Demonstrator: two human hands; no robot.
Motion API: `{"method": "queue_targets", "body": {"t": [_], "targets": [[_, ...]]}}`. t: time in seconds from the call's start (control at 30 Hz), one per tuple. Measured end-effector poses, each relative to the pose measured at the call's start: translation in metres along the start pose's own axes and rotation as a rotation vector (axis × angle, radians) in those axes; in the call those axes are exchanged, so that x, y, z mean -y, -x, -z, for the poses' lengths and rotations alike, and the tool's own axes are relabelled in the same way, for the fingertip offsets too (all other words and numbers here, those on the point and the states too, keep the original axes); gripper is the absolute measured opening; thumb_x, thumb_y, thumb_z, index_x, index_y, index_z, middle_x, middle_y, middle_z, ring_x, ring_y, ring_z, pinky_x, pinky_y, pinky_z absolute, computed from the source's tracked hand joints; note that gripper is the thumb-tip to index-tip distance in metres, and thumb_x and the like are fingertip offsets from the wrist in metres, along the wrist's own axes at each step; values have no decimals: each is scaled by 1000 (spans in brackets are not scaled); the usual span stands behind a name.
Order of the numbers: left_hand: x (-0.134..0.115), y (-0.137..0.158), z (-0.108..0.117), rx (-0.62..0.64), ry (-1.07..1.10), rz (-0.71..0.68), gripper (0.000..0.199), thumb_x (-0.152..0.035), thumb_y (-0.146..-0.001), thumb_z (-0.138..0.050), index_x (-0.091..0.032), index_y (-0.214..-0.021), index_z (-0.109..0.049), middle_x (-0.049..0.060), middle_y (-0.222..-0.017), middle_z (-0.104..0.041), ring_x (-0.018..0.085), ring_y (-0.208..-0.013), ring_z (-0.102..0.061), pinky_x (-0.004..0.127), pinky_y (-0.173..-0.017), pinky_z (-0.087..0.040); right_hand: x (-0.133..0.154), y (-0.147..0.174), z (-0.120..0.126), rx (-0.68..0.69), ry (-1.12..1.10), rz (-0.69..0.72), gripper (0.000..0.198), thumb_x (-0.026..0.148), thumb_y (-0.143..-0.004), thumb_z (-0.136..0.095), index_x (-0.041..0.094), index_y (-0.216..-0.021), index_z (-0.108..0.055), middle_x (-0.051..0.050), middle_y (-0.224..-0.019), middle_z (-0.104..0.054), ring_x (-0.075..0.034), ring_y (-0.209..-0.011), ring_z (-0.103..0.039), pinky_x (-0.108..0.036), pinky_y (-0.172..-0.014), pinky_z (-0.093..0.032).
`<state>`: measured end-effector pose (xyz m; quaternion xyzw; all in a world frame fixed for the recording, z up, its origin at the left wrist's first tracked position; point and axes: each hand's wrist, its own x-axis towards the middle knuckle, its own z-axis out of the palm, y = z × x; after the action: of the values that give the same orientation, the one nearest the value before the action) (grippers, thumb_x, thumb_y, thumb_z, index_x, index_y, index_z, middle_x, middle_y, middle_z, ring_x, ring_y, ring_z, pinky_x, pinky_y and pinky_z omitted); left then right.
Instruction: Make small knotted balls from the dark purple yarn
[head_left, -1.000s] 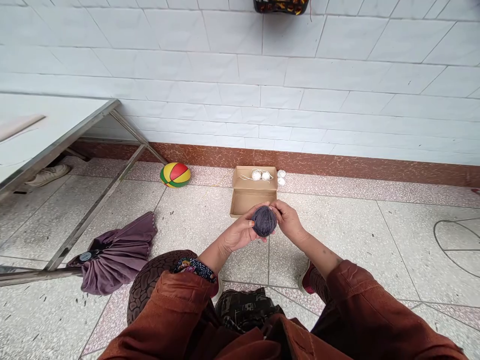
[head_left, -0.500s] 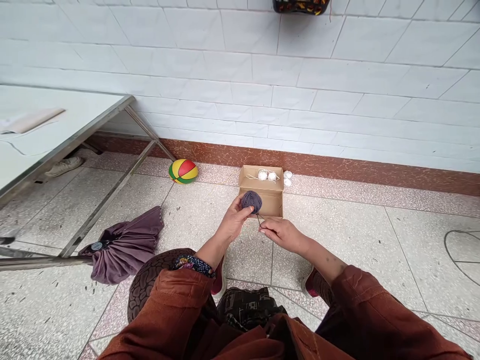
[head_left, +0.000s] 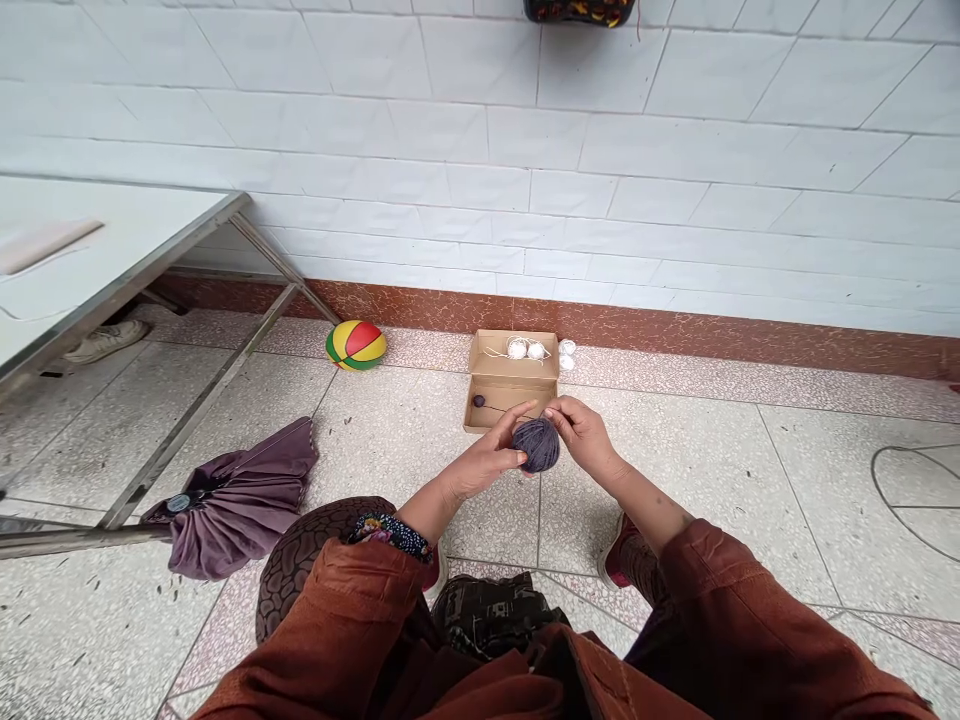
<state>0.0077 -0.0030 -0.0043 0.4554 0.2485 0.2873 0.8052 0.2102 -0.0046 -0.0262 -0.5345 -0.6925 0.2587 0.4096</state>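
Speckled floor tiles (head_left: 675, 480), bounded at the far side by a brown skirting and a pale tiled wall (head_left: 450, 130), carry the objects shown. Nearest are the person's two bare hands. The left hand (head_left: 491, 455) is clamped around a dark yarn ball (head_left: 535, 445), thumb on its near face, holding it aloft by the near edge of a cardboard box (head_left: 474, 420), toward that box's near right corner. The right hand (head_left: 585, 435) has thumb and index fingertip together at the ball's upper right, apparently on the dark strand (head_left: 499, 408); the exact contact is too small to tell. The yarn ball is nearly round, with no evident long axis and no clear heading; the strand runs rightward from the small dark ball (head_left: 478, 401), inside the box near its left edge, toward the hands. Judged by size, winding is well advanced: most yarn lies on the held ball, while the small ball and strand are left. The box's long axis roughly parallels the wall. Beyond, two white yarn balls (head_left: 526, 348) lie in the opened lid, and others sit just outside its right edge.
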Motion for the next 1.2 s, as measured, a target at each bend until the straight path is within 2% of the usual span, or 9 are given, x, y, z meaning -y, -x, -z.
{"method": "queue_targets", "body": {"t": [0.1,0.27,0.43,0.53,0.73,0.83,0.9,1.03,1.2], "targets": [[-1,-1,-2,6,151,-23,72,-33,-71,-74,-27,-138,-49,11,-128,-57,25,-104,-59,34,-78,-50,-5,7,-8,79,15,-68,22,27,-98,-45,21,-85,-62,-2,-78,-64,-18,-75,-61,-27,-69,-47],[3,-9,8,-211,133,-52,62,-29,-69,-77,-24,-127,-55,10,-124,-59,23,-104,-59,35,-83,-48,-9,15,-16,267,169,-63,15,22,-96,-49,21,-96,-64,-5,-90,-68,-19,-84,-65,-27,-73,-48],[5,-16,22,-496,-273,-117,55,-25,-66,-76,-20,-118,-58,7,-115,-61,23,-107,-58,39,-97,-42,10,14,-8,439,88,161,18,29,-99,-49,21,-92,-64,-2,-83,-66,-16,-76,-63,-26,-73,-48],[5,-14,25,-574,-572,-152,57,-21,-58,-78,-20,-113,-61,7,-112,-60,27,-110,-56,43,-102,-39,26,8,2,434,-22,228,19,32,-100,-49,22,-94,-65,-2,-83,-67,-15,-77,-63,-26,-73,-48],[3,0,18,-259,-543,-48,76,-16,-64,-73,-22,-134,-43,7,-112,-62,24,-101,-61,42,-96,-42,21,-13,6,179,-58,187,20,33,-98,-52,22,-88,-66,-4,-84,-66,-18,-80,-62,-30,-75,-49],[-3,7,15,-27,-367,-59,84,-17,-67,-73,-26,-142,-35,8,-118,-61,24,-108,-58,41,-95,-42,8,-17,-6,146,-58,118,19,32,-97,-53,22,-87,-65,-3,-84,-66,-18,-82,-62,-30,-77,-49],[-6,10,14,20,-241,-74,86,-21,-69,-75,-28,-144,-33,8,-119,-60,23,-108,-58,39,-92,-43,1,-15,-17,169,-70,44,19,30,-96,-51,21,-85,-64,-2,-80,-66,-18,-79,-62,-29,-74,-49],[-10,7,20,-249,-175,-148,71,-25,-69,-76,-24,-133,-45,6,-113,-61,21,-103,-58,35,-91,-43,-3,0,-38,305,-11,-45,16,23,-95,-49,21,-89,-63,-2,-81,-67,-18,-77,-63,-28,-70,-49],[-3,-1,31,-585,-480,-163,53,-22,-61,-76,-19,-109,-53,5,-102,-62,22,-98,-58,38,-93,-43,16,13,-32,502,14,146,22,30,-100,-47,21,-88,-63,-1,-80,-66,-16,-73,-61,-27,-70,-48]]}}
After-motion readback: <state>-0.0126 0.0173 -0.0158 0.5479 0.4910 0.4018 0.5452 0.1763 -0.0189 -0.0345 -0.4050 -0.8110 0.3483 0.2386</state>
